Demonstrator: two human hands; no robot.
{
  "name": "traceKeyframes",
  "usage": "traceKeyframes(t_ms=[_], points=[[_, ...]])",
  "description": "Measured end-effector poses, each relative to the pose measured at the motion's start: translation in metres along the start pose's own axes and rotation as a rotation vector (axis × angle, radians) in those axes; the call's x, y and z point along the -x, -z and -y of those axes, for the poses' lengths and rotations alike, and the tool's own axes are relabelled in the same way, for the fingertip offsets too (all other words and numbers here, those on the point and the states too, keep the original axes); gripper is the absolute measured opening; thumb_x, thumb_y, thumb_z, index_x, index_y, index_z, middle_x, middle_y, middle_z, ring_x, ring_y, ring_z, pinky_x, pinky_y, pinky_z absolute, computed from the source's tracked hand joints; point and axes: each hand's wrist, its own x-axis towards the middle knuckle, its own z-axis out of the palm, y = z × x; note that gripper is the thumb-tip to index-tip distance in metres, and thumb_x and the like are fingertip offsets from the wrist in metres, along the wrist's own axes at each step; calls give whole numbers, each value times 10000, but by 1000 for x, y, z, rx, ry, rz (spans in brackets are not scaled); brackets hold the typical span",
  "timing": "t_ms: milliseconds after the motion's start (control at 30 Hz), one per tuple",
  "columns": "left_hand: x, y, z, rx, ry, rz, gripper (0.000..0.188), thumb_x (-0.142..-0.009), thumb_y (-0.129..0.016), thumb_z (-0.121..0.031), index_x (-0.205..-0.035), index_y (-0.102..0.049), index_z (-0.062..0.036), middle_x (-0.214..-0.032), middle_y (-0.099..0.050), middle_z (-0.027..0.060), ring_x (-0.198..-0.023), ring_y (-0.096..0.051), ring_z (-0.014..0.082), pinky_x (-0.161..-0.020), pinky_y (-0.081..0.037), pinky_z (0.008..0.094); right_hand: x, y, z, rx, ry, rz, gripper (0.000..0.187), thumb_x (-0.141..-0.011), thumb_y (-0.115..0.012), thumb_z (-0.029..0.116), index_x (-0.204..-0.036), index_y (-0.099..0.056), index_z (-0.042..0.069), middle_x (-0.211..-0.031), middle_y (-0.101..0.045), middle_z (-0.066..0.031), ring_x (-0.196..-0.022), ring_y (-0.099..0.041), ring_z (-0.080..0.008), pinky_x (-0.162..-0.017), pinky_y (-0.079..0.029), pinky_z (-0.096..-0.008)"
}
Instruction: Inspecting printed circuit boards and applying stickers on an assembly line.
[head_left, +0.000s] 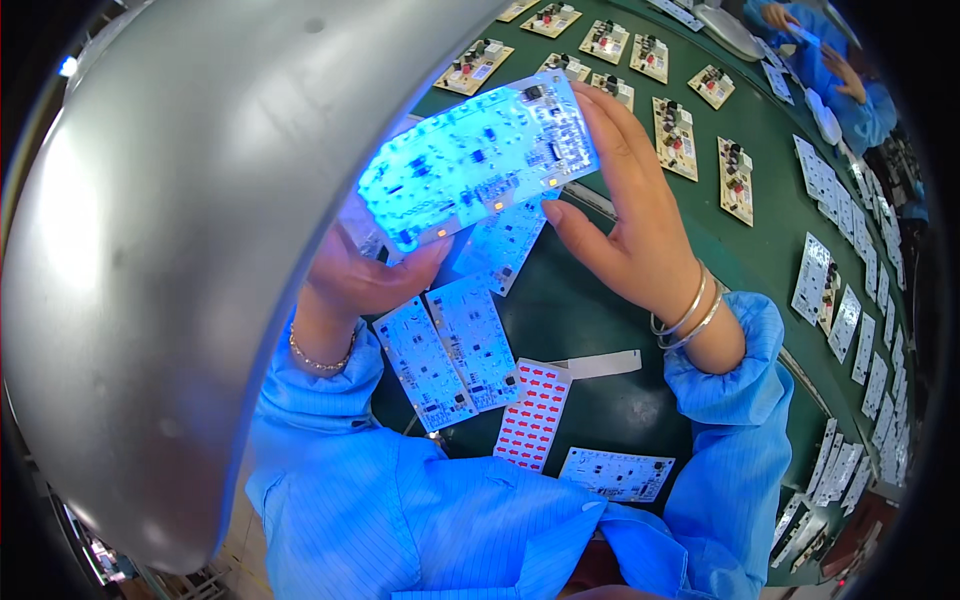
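Note:
A white circuit board (480, 155), lit bright blue, is held up and tilted under a large lamp hood. My left hand (375, 272) grips its lower left edge, with the fingers partly hidden by the hood. At the board's right end my right hand (635, 215) is closed, fingers along the far edge and thumb by the lower edge. Below it another circuit board (508, 242) lies on the table, partly covered. Two more boards, a left one (425, 362) and a right one (474, 342), lie side by side nearer me, beside a sheet of red arrow stickers (533, 418).
The silver lamp hood (190, 200) fills the left side. A paper strip (605, 365) and a single white board (618, 474) lie close to me. Tan boards with components (675, 138) stand across the green table (630, 120). White boards (842, 325) line the right; a co-worker (850, 100) sits far right.

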Motion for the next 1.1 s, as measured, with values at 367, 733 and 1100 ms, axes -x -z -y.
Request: traceKeyframes(t_ms=[367, 733, 1100], points=[[4, -8, -8, 224, 338, 62, 574, -669, -606, -215, -1130, -363, 24, -857, -453, 119, -741, -467, 182, -703, -402, 299, 2, 8, -11, -25, 53, -1, 611, -696, -593, 150, -1232, -338, 4, -1247, -360, -168, -1144, -352, -321, -946, -285, -354], [-1, -12, -19, 1936, 1359, 194, 549, -862, -214, -432, -1164, -395, -11, -884, -543, 207, -530, -484, 192, -476, -409, 350, 9, 7, -12, -269, -67, -12, 634, -720, -590, 266, -1257, -326, 53, -1244, -381, -171, -1168, -336, -316, -968, -259, -363], [-8, 1, -30, 1526, 1216, 581, 543, -807, -386, -431, -1101, -438, 23, -839, -562, 191, -589, -528, 202, -528, -439, 359, 0, 10, -6, -1100, -713, 100, 342, -855, -440, 220, -1102, -457, -16, -829, -535, -35, -629, -484, -80, -497, -389, -192]])
